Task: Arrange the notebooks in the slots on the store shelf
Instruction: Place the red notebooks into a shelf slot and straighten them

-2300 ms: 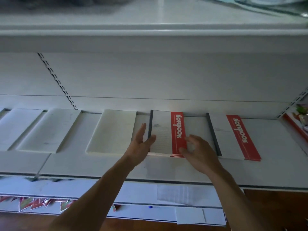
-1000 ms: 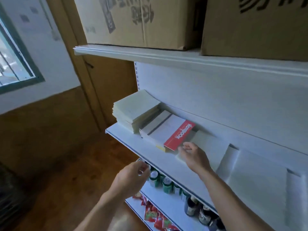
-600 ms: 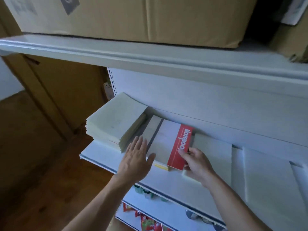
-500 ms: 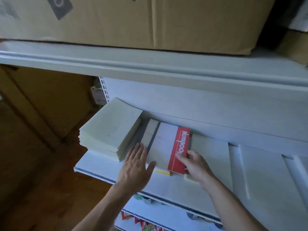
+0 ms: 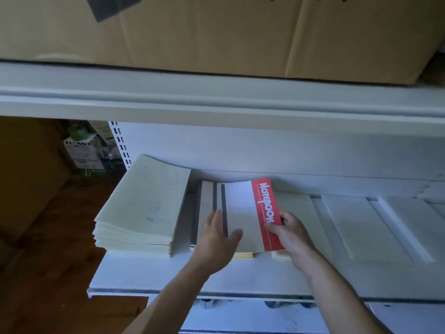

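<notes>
the left hand [image 5: 216, 235] lies flat with straight fingers on the white cover of the top notebook [image 5: 243, 213], fingertips at its dark spine strip. the right hand [image 5: 289, 231] pinches that notebook's right edge, thumb on top of the red band and fingers curled beneath. the notebook sits on a low pile of like notebooks [image 5: 204, 206] near the left end of the shelf [image 5: 149, 276]. its far edge bows a little, close to the back panel [image 5: 265, 153], and its near edge stands back from the shelf's front edge, leaving a bare strip in front. a yellow edge [image 5: 243, 255] pokes out under the pile's front.

just left, across a narrow gap, a taller stack of pale notebooks [image 5: 144, 201] reaches the shelf's left end. to the right, pale notebooks [image 5: 361, 225] lie flat side by side towards the right end, the nearest one [image 5: 298, 206] partly under the right hand. the upper shelf [image 5: 216, 95] overhangs above, carrying a cardboard box [image 5: 192, 32].

the red band reads "notebook" in white letters set lengthwise. the dark print on the box is cut off and unreadable. the packets [image 5: 84, 150] beyond the slotted upright [image 5: 120, 145] have labels too blurred to read.
</notes>
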Demonstrator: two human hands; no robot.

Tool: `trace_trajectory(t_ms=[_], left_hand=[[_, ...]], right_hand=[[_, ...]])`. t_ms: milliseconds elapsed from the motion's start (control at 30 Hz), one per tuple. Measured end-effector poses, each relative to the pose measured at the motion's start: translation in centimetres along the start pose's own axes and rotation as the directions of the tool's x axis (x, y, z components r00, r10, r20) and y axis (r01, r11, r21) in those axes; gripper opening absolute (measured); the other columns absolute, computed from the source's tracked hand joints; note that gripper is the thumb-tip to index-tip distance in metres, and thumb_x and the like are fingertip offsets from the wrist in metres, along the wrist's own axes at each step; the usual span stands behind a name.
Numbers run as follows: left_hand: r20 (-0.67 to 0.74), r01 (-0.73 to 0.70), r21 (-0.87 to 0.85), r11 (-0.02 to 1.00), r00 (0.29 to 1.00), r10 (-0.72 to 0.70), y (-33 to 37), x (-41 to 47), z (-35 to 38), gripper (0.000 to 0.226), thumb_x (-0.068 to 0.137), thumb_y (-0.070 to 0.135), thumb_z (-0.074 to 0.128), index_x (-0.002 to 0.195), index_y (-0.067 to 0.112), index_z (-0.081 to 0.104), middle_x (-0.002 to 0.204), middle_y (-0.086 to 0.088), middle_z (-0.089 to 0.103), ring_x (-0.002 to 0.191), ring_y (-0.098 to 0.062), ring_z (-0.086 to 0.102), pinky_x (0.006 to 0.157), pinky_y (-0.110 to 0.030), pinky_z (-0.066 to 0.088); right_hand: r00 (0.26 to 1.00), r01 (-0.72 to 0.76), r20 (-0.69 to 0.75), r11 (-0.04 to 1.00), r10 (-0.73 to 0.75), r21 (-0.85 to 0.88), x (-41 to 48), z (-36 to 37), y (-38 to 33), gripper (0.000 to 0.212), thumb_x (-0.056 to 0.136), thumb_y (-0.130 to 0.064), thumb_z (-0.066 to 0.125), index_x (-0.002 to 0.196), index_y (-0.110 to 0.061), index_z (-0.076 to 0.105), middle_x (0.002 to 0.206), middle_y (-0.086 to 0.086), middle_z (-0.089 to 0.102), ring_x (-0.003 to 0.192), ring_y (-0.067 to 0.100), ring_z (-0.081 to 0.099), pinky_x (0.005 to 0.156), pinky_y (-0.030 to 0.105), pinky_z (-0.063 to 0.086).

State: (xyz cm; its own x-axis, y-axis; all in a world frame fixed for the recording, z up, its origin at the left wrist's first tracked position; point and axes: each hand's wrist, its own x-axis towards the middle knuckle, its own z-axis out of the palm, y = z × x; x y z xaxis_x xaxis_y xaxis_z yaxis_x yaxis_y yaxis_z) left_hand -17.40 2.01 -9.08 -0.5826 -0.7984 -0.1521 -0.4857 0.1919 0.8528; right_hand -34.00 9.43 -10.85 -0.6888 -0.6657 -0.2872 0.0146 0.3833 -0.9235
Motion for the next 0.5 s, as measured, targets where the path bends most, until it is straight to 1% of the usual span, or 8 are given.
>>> trace_trajectory(t_ms=[67, 100, 133, 167, 233, 267, 367, 500], left_hand=[[0.043, 0.094, -0.249, 0.964, 0.995, -0.086, -0.1, 0.8, -0.4, 0.024, 0.095, 0.022, 0.058, 0.115, 0.026, 0.045, 0.118, 0.006, 0.054, 0.111, -0.017, 0.057, 0.078, -0.027, 0.058], [0.052, 0.121, -0.327, 0.937, 0.993, -0.110, -0.2, 1.0, -0.6, 0.022, 0.095, 0.020, 0.058, 0.112, 0.029, 0.048, 0.113, 0.002, 0.059, 0.105, -0.018, 0.061, 0.070, -0.024, 0.057], [0.056, 0.136, -0.392, 0.910, 0.991, -0.123, -0.1, 1.1, -0.8, 0.023, 0.095, 0.019, 0.058, 0.113, 0.031, 0.049, 0.112, -0.001, 0.062, 0.102, -0.017, 0.062, 0.070, -0.023, 0.054], [0.058, 0.138, -0.443, 0.886, 0.990, -0.125, 0.0, 1.4, -0.9, 0.030, 0.095, 0.019, 0.058, 0.123, 0.027, 0.049, 0.118, -0.001, 0.063, 0.103, -0.015, 0.062, 0.076, -0.025, 0.052], [0.074, 0.149, -0.518, 0.842, 0.989, -0.129, 0.4, 1.8, -0.5, 0.051, 0.095, 0.021, 0.059, 0.142, 0.017, 0.039, 0.132, 0.001, 0.057, 0.110, -0.013, 0.056, 0.088, -0.029, 0.045], [0.107, 0.150, -0.548, 0.823, 0.988, -0.109, 0.9, 1.8, -0.2, 0.050, 0.095, 0.021, 0.059, 0.142, 0.015, 0.040, 0.130, 0.000, 0.059, 0.109, -0.014, 0.057, 0.088, -0.030, 0.044], [0.207, 0.155, -0.557, 0.816, 0.977, -0.045, 2.4, 1.8, 2.5, 0.025, 0.095, 0.022, 0.059, 0.120, 0.018, 0.059, 0.108, 0.001, 0.069, 0.103, -0.018, 0.064, 0.087, -0.034, 0.050], [0.294, 0.150, -0.602, 0.784, 0.955, 0.043, 5.2, 0.4, 8.1, 0.018, 0.097, 0.022, 0.057, 0.113, 0.027, 0.060, 0.109, 0.007, 0.071, 0.102, -0.014, 0.066, 0.092, -0.039, 0.053]], right_hand=[[1.000, -0.002, -0.027, 0.998, 0.003, 0.059, -0.4, -0.1, 0.1, 0.020, 0.085, -0.008, 0.067, 0.103, -0.018, 0.065, 0.093, -0.002, 0.073, 0.082, 0.018, 0.069, 0.065, 0.029, 0.051], [0.999, -0.007, -0.046, 0.994, 0.012, 0.106, -0.6, -0.4, 0.2, 0.020, 0.085, -0.006, 0.067, 0.102, -0.015, 0.068, 0.090, -0.001, 0.074, 0.081, 0.019, 0.070, 0.067, 0.030, 0.052], [0.998, -0.014, -0.064, 0.987, 0.024, 0.159, -1.0, -0.8, 0.3, 0.020, 0.084, -0.004, 0.067, 0.102, -0.012, 0.070, 0.088, 0.002, 0.075, 0.079, 0.021, 0.070, 0.069, 0.031, 0.052], [0.997, -0.020, -0.070, 0.977, 0.035, 0.213, -1.4, -1.3, 0.4, 0.019, 0.084, -0.001, 0.066, 0.101, -0.010, 0.071, 0.087, 0.004, 0.075, 0.078, 0.023, 0.070, 0.070, 0.031, 0.053], [0.997, -0.036, -0.057, 0.955, 0.055, 0.293, -2.5, -2.5, 0.7, 0.019, 0.085, 0.000, 0.064, 0.100, -0.009, 0.071, 0.091, 0.009, 0.075, 0.083, 0.026, 0.070, 0.073, 0.033, 0.053], [0.997, -0.043, -0.051, 0.947, 0.063, 0.319, -3.0, -3.4, 1.0, 0.020, 0.086, 0.000, 0.063, 0.102, -0.009, 0.071, 0.095, 0.010, 0.075, 0.086, 0.028, 0.070, 0.076, 0.035, 0.053], [0.997, -0.024, -0.062, 0.937, 0.049, 0.349, -4.9, -6.2, 1.9, 0.022, 0.087, -0.005, 0.063, 0.108, -0.011, 0.069, 0.101, 0.010, 0.074, 0.093, 0.028, 0.070, 0.080, 0.038, 0.052], [0.979, 0.043, -0.203, 0.930, 0.035, 0.366, -7.4, -11.0, 3.2, 0.021, 0.089, -0.009, 0.062, 0.110, -0.012, 0.067, 0.101, 0.006, 0.074, 0.095, 0.025, 0.070, 0.084, 0.037, 0.052]])
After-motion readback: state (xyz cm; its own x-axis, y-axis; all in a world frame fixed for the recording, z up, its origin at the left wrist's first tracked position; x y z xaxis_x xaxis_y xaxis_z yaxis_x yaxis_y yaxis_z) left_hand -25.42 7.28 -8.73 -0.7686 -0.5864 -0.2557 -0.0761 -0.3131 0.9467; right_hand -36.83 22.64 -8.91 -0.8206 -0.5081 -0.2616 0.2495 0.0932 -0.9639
